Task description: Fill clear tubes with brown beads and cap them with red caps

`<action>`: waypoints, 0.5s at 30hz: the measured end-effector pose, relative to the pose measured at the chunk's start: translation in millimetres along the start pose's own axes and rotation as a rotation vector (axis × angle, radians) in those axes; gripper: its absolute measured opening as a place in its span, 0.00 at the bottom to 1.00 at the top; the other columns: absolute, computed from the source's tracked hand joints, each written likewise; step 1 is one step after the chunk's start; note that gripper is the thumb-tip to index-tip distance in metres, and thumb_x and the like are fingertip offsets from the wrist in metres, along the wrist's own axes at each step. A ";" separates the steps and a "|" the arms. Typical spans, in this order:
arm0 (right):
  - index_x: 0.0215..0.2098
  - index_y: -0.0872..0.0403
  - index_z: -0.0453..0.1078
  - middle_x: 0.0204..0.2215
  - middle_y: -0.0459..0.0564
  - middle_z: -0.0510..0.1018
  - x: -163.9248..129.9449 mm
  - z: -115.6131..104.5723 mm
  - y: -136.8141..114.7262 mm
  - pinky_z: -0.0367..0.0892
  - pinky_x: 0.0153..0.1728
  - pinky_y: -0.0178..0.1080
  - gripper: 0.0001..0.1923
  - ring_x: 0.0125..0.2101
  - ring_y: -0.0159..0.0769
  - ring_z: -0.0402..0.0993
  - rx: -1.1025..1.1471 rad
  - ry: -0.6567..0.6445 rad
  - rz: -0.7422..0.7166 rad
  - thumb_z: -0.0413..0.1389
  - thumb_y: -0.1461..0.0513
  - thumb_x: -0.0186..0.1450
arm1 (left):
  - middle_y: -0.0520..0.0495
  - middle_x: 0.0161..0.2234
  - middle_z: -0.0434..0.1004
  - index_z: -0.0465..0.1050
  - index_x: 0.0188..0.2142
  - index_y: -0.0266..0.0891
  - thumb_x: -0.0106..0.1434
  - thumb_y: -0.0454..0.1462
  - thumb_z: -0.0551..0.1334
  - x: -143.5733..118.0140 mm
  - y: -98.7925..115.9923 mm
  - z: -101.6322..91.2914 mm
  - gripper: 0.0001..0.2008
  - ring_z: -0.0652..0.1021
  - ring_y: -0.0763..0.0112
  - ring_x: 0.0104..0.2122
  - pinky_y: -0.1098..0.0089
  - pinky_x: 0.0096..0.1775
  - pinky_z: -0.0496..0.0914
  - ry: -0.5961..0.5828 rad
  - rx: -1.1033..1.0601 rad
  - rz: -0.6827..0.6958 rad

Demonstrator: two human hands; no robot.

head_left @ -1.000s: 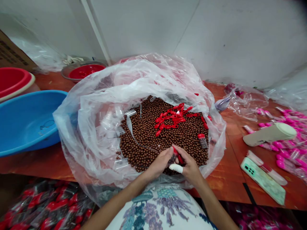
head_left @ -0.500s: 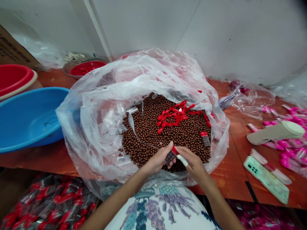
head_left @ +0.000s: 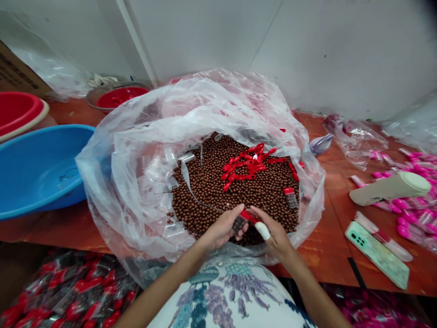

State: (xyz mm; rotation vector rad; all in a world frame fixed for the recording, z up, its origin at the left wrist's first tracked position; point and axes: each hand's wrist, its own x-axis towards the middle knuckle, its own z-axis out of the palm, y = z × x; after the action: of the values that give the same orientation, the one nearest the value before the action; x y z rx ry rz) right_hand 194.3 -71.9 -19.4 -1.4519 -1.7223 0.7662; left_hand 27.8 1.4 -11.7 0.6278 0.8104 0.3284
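Note:
Over the open bag, my left hand (head_left: 222,231) is closed around a small clear container of brown balls (head_left: 239,222). My right hand (head_left: 272,226) has white tape on one finger and grips the red plastic piece (head_left: 248,216) at the container's end; the fingers partly hide it. Beneath both hands lie many loose brown balls (head_left: 205,187). A pile of red plastic pieces (head_left: 244,166) rests on the balls. Another filled container with a red cap (head_left: 291,197) lies to the right. Clear empty containers (head_left: 160,171) and a thin grey strip (head_left: 191,189) are at the left.
A clear plastic bag (head_left: 133,141) surrounds the balls. Blue basin (head_left: 41,168) and red basin (head_left: 20,109) stand left. A bottle (head_left: 389,189), a phone (head_left: 377,255) and pink-capped tubes (head_left: 421,214) lie right. Red-capped filled containers (head_left: 68,287) are heaped below the table.
My right fingers have shifted and opened slightly around the red piece, more of which now shows. The view has moved a little; the left hand still holds the container.

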 end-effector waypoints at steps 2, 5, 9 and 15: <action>0.55 0.49 0.60 0.47 0.50 0.72 2.9 -6.6 8.1 0.64 0.49 0.46 0.20 0.47 0.38 0.68 -0.111 0.126 0.066 0.43 0.65 0.65 | 0.51 0.18 0.68 0.68 0.29 0.34 0.57 0.53 0.53 0.7 3.1 -3.0 0.22 0.65 0.78 0.14 0.76 0.17 0.56 -0.003 -0.086 -0.010; 0.46 0.50 0.68 0.40 0.51 0.74 9.1 -18.5 23.1 0.63 0.46 0.48 0.18 0.43 0.42 0.68 -0.372 0.145 0.077 0.46 0.68 0.60 | 0.51 0.18 0.67 0.69 0.32 0.33 0.59 0.51 0.51 2.6 6.4 -8.2 0.22 0.64 0.78 0.14 0.76 0.17 0.55 -0.009 -0.168 -0.003; 0.44 0.51 0.70 0.37 0.51 0.74 13.9 -23.9 32.5 0.64 0.42 0.46 0.22 0.39 0.41 0.67 -0.443 0.048 0.052 0.46 0.73 0.56 | 0.50 0.20 0.69 0.70 0.35 0.31 0.60 0.50 0.51 3.3 4.8 -10.9 0.22 0.65 0.78 0.15 0.75 0.18 0.56 0.009 -0.196 0.008; 0.48 0.51 0.65 0.40 0.51 0.76 19.3 -3.9 9.7 0.66 0.44 0.46 0.16 0.40 0.40 0.72 0.047 0.321 0.231 0.50 0.64 0.61 | 0.49 0.21 0.70 0.71 0.37 0.31 0.59 0.53 0.50 1.4 -1.9 -6.5 0.26 0.68 0.76 0.17 0.74 0.20 0.60 -0.018 -0.105 0.026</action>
State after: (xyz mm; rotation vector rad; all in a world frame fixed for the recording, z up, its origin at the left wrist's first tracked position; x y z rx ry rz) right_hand 201.3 -51.2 -22.1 -1.6587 -1.3037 0.6453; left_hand 23.8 3.2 -17.1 0.5432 0.7630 0.3861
